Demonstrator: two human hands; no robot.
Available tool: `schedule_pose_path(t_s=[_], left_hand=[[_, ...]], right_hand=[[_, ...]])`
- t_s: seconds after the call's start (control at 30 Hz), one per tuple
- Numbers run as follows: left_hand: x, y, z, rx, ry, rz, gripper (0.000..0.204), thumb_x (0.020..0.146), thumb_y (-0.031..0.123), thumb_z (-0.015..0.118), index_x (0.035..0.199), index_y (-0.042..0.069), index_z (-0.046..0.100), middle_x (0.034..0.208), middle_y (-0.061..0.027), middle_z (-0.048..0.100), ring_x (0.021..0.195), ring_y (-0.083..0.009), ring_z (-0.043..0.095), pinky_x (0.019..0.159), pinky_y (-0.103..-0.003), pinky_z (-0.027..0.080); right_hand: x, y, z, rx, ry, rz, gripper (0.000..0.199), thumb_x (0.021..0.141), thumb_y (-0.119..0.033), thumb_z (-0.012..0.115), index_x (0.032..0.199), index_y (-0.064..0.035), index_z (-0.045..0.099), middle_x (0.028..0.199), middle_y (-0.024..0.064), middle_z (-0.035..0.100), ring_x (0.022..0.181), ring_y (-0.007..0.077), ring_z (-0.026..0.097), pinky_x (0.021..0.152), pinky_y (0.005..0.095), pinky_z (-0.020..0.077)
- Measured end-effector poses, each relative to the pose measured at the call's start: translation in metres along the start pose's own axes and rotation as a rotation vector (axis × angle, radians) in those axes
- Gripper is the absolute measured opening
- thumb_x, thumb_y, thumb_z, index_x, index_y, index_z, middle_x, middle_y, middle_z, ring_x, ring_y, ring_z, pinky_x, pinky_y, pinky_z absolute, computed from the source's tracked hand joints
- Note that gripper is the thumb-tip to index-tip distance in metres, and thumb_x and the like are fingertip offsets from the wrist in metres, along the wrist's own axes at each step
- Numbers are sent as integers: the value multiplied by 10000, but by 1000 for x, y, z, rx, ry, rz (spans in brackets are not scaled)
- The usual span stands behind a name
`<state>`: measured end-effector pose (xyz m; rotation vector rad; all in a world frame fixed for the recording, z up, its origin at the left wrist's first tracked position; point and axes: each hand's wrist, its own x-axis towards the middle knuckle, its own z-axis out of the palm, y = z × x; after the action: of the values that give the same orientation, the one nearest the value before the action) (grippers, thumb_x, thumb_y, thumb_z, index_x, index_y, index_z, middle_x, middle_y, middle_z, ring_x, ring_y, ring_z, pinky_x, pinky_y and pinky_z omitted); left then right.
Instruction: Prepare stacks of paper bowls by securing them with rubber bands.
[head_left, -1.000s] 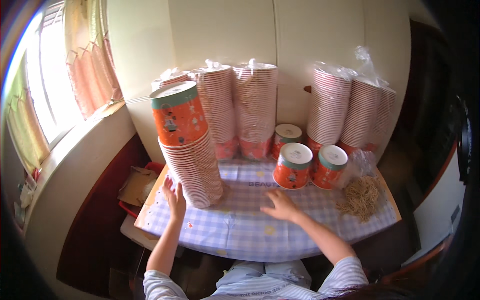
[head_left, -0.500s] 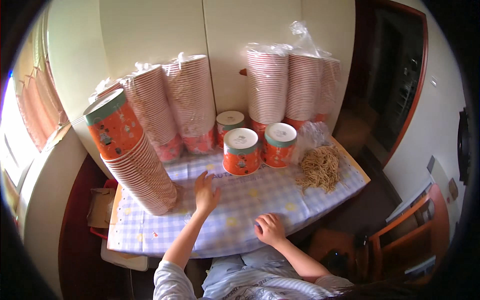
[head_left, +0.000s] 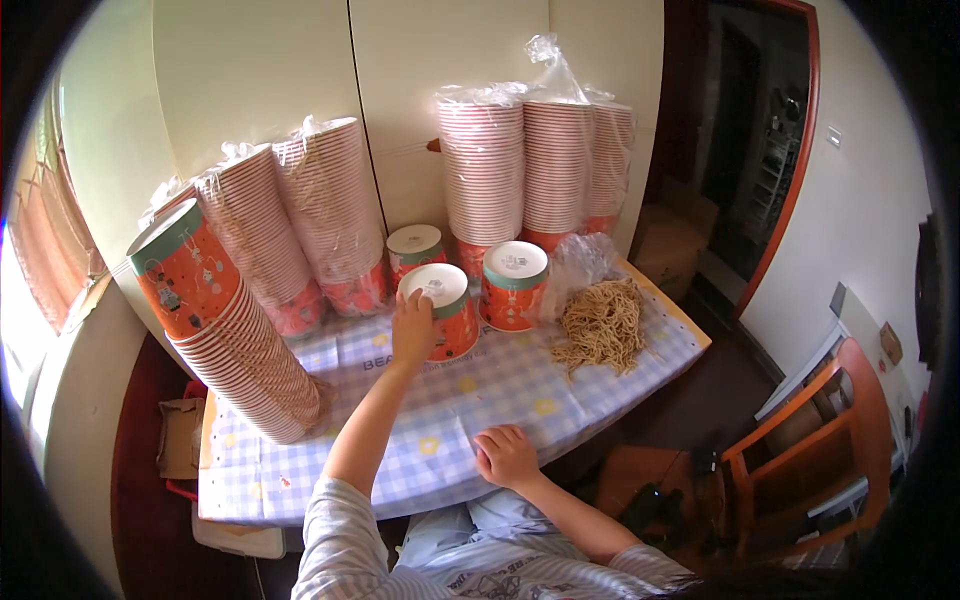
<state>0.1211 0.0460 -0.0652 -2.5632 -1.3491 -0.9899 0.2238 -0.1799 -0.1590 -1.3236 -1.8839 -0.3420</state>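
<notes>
My left hand (head_left: 412, 328) reaches across the table and rests on the side of an orange paper tub with a white lid (head_left: 443, 308); whether the fingers grip it I cannot tell. Two more lidded orange tubs stand close by, one behind (head_left: 414, 250) and one to the right (head_left: 513, 284). My right hand (head_left: 503, 455) lies with loosely curled fingers at the near edge of the checked blue-and-white tablecloth (head_left: 440, 410), holding nothing.
A leaning stack of orange paper tubs (head_left: 228, 335) stands at the left. Wrapped cup stacks line the wall at the left (head_left: 300, 220) and right (head_left: 535, 170). A heap of tan strings (head_left: 603, 322) lies at the right. A wooden chair (head_left: 800, 470) stands at the lower right.
My left hand moved forward from the tablecloth up to the nearest lidded tub. My right hand stayed at the near table edge. The view swung a little more to the right.
</notes>
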Motion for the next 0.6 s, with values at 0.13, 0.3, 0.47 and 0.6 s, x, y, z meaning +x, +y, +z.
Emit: schedule_pose_path(t_s=[0.13, 0.3, 0.47, 0.6], left_hand=[[-17, -9, -14, -201, 85, 16, 374, 650, 118, 686, 947, 35, 475, 1138, -155, 493, 1108, -366, 415, 911, -439, 367], [-56, -36, -27, -886, -51, -218, 193, 784, 99, 594, 921, 52, 466, 1048, -115, 544, 988, -273, 518, 845, -397, 440], [-101, -41, -22, -2009, -398, -615, 190, 870, 182, 505, 1044, 107, 480, 1050, -78, 554, 973, -221, 546, 797, -432, 472], [-112, -38, -9, -1970, -390, -750, 224, 870, 204, 505, 1044, 67, 471, 1063, -104, 548, 977, -235, 552, 815, -432, 470]], right_hand=[[-2, 3, 0, 10, -36, 20, 217, 653, -124, 571, 860, -58, 562, 873, 72, 562, 834, 226, 547, 761, 360, 419], [1, 2, -6, 75, -70, 85, 293, 675, -148, 593, 941, -35, 546, 932, 99, 564, 891, 251, 537, 783, 355, 418], [-9, 20, 3, 629, 245, 424, 499, 727, -191, 609, 1142, -7, 400, 1127, 154, 445, 989, 253, 474, 825, 343, 406], [3, 33, -14, 1115, 293, 725, 576, 831, -271, 486, 1280, -9, 240, 1150, 97, 408, 904, 154, 479, 696, 276, 434]])
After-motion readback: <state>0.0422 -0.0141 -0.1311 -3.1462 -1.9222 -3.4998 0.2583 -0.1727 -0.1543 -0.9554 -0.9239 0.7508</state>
